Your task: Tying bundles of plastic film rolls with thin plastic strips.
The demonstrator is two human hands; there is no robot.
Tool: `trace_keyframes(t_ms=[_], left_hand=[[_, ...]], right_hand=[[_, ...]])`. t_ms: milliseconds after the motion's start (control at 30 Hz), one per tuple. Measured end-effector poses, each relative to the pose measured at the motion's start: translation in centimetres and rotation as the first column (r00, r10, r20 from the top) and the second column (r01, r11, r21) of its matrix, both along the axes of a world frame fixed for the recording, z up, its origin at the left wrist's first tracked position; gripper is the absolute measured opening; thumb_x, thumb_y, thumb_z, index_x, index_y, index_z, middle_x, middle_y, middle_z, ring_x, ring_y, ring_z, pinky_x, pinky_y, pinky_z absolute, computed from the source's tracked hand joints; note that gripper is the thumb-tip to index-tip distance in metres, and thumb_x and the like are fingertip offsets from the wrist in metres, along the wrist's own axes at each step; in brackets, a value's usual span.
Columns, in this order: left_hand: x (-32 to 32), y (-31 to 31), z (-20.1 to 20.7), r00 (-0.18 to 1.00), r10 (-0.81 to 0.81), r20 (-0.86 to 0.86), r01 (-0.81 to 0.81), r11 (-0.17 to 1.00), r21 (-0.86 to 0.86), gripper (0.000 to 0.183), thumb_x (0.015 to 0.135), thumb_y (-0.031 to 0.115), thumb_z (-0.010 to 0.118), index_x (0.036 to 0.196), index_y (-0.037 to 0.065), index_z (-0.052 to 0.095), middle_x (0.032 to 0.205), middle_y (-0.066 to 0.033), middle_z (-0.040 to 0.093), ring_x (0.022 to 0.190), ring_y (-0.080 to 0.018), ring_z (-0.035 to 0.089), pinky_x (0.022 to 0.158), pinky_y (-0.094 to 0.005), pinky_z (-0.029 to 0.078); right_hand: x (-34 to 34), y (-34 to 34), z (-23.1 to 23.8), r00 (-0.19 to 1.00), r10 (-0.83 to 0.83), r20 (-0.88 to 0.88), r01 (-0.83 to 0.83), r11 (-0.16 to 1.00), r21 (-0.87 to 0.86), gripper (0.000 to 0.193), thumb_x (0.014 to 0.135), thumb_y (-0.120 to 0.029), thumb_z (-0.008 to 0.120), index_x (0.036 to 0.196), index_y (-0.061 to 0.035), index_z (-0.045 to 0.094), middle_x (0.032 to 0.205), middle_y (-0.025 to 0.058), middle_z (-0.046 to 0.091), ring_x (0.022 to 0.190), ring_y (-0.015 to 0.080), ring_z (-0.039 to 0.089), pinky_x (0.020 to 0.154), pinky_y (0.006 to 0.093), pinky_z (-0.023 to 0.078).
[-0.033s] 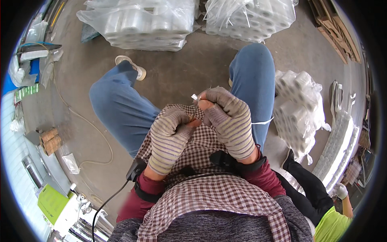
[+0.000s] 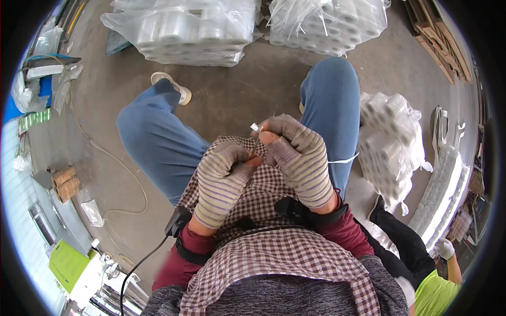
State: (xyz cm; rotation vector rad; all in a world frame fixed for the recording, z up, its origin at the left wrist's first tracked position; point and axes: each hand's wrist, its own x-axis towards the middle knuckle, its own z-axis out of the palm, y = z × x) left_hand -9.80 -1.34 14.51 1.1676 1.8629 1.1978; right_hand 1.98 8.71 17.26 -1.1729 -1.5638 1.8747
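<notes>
The concrete floor is spreading across the far part of the scene, carrying two big bundles of plastic-wrapped white rolls: one at the far left and one at the far right. A smaller bag of rolls is lying on the right, just beside the person's right knee. A co-worker in a bright green top is crouching at the near right. The person is sitting with both knees in blue jeans spread apart and a checked cloth lying over the lap. Above that cloth the two hands, in striped fingerless gloves, are meeting. The right hand is curling almost closed, its fingertips pinching a small thin metal piece that is sticking up between the hands. The left hand is closing into a loose fist, its fingertips touching the lower end of that same piece. A thin white strip is trailing right from the right hand.
</notes>
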Motion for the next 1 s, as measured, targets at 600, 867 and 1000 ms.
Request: trace_keyframes(t_ms=[600, 867, 1000], left_hand=[[-7.0, 1.9, -2.3, 0.921, 0.362, 0.142, -0.351, 0.931, -0.095, 0.003, 0.084, 0.005, 0.056, 0.082, 0.003, 0.058, 0.061, 0.003, 0.05, 0.053, -0.0041, 0.045, 0.047, -0.0174, 0.035], [-12.1, 3.7, -3.2, 0.913, 0.309, 0.266, -0.219, 0.922, -0.318, 0.009, 0.081, 0.011, 0.059, 0.081, 0.002, 0.058, 0.06, 0.0014, 0.051, 0.051, -0.0053, 0.046, 0.046, -0.0209, 0.037], [-22.0, 7.8, -5.2, 0.945, 0.302, 0.128, -0.271, 0.939, -0.21, 0.045, 0.07, 0.01, 0.069, 0.11, 0.001, 0.051, 0.092, -0.0095, 0.059, 0.081, -0.0167, 0.056, 0.072, -0.0293, 0.047]], right_hand=[[0.1, 0.7, -1.0, 0.935, -0.155, -0.32, -0.066, 0.808, -0.585, 0.019, 0.083, -0.007, 0.057, 0.102, -0.0037, 0.057, 0.078, 0.0031, 0.057, 0.064, 0.0056, 0.051, 0.054, 0.0202, 0.044], [-3.4, 5.3, -3.4, 0.9, -0.176, -0.399, 0.001, 0.915, -0.403, 0.011, 0.084, -0.008, 0.058, 0.092, -0.0027, 0.062, 0.082, 0.0019, 0.056, 0.076, 0.0144, 0.056, 0.07, 0.0243, 0.047], [-6.2, 11.6, -8.0, 0.991, -0.013, 0.131, -0.047, 0.894, 0.445, 0.012, 0.086, -0.006, 0.054, 0.092, -0.002, 0.063, 0.09, 0.0029, 0.057, 0.075, 0.0126, 0.054, 0.068, 0.0242, 0.045]])
